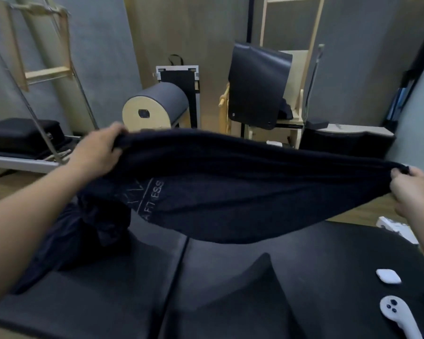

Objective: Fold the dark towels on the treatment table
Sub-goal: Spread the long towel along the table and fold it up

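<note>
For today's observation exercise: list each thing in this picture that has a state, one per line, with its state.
Left hand: shut on one end of the towel.
Right hand: shut on the other end.
Dark towel: held up, stretched between both hands, sagging, unfolded.
Second dark towel: crumpled on the treatment table.
White earbud case: closed, lying on the table.
White controller: lying flat, untouched.

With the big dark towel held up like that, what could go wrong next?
1. The left hand and right hand pinch only the stretched dark towel's ends; a slip might drop it crumpled.
2. Laid down rightward, it could cover or sweep the small white case and white controller.
3. Its left end hangs near the heap of dark cloth and may tangle.
</note>
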`<state>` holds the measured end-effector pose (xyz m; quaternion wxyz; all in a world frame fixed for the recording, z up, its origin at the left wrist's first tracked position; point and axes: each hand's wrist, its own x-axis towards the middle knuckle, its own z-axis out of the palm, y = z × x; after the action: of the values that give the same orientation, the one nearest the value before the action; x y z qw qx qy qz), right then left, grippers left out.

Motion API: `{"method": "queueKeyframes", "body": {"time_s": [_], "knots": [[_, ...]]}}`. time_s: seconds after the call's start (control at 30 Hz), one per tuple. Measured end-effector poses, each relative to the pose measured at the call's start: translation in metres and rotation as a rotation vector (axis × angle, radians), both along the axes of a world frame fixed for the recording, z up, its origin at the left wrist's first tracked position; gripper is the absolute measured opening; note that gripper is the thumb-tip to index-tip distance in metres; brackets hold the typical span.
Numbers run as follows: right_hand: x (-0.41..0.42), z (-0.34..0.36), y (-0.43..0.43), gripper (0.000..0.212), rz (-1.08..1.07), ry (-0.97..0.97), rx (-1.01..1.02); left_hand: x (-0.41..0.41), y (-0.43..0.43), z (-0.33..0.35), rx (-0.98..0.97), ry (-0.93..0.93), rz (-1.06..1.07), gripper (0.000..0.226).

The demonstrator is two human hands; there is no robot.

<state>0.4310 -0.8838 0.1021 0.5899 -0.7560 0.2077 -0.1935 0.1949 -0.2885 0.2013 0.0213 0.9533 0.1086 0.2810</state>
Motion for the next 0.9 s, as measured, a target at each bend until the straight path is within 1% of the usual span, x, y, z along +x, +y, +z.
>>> {"method": "queueKeyframes", "body": {"time_s": [0.07,0.13,0.17,0.2,0.27,0.3,0.33,0.37,0.4,0.43,0.47,0.5,0.53,0.57,0.6,0.63,0.67,0.73,0.77,0.8,0.9], "knots": [[-0.013,-0.015,-0.004,0.019,0.053,0.061,-0.052,-0.024,0.012,-0.054,0.141,0.299,0.018,0.027],[-0.032,-0.028,0.002,0.02,0.107,0.122,-0.104,-0.047,0.012,-0.101,0.211,0.502,0.075,0.025],[-0.044,-0.037,0.006,0.019,0.126,0.15,-0.167,-0.056,0.008,-0.122,0.19,0.545,0.103,0.027],[-0.056,-0.049,0.012,0.019,0.137,0.184,-0.238,-0.064,-0.001,-0.144,0.117,0.552,0.119,0.03],[-0.086,-0.08,0.031,0.026,0.146,0.271,-0.366,-0.073,-0.029,-0.185,-0.088,0.533,0.077,0.036],[-0.106,-0.099,0.045,0.025,0.182,0.32,-0.41,-0.076,-0.049,-0.204,-0.175,0.533,0.038,0.038],[-0.129,-0.121,0.063,0.017,0.235,0.382,-0.425,-0.077,-0.072,-0.22,-0.221,0.527,-0.003,0.04],[-0.156,-0.141,0.086,0.008,0.341,0.455,-0.387,-0.076,-0.096,-0.235,-0.232,0.505,-0.046,0.041],[-0.191,-0.157,0.115,0.019,0.486,0.58,-0.269,-0.076,-0.121,-0.248,-0.238,0.477,-0.089,0.04],[-0.223,-0.17,0.143,0.034,0.652,0.744,-0.088,-0.076,-0.146,-0.257,-0.246,0.432,-0.136,0.038],[-0.253,-0.173,0.173,0.048,0.813,0.901,0.161,-0.076,-0.169,-0.262,-0.252,0.376,-0.182,0.036],[-0.273,-0.174,0.198,0.058,0.907,0.998,0.409,-0.077,-0.188,-0.266,-0.248,0.316,-0.231,0.036],[-0.284,-0.174,0.218,0.062,0.907,1.024,0.651,-0.08,-0.203,-0.27,-0.24,0.281,-0.281,0.036],[-0.287,-0.176,0.232,0.059,0.83,0.991,0.828,-0.085,-0.214,-0.273,-0.216,0.258,-0.315,0.036],[-0.286,-0.175,0.244,0.052,0.734,0.948,0.929,-0.093,-0.221,-0.275,-0.186,0.247,-0.324,0.033],[-0.284,-0.173,0.253,0.043,0.636,0.918,0.966,-0.102,-0.223,-0.28,-0.162,0.248,-0.318,0.029],[-0.281,-0.171,0.26,0.037,0.546,0.898,0.968,-0.112,-0.223,-0.286,-0.163,0.253,-0.305,0.033],[-0.277,-0.167,0.267,0.035,0.45,0.898,0.968,-0.131,-0.215,-0.299,-0.218,0.309,-0.222,0.054],[-0.276,-0.165,0.268,0.033,0.426,0.906,1.012,-0.138,-0.207,-0.303,-0.22,0.331,-0.137,0.058],[-0.276,-0.16,0.269,0.03,0.417,0.913,1.059,-0.144,-0.196,-0.307,-0.209,0.343,-0.044,0.056],[-0.277,-0.143,0.268,0.021,0.431,0.878,1.155,-0.152,-0.162,-0.32,-0.199,0.323,0.221,0.036]]}}
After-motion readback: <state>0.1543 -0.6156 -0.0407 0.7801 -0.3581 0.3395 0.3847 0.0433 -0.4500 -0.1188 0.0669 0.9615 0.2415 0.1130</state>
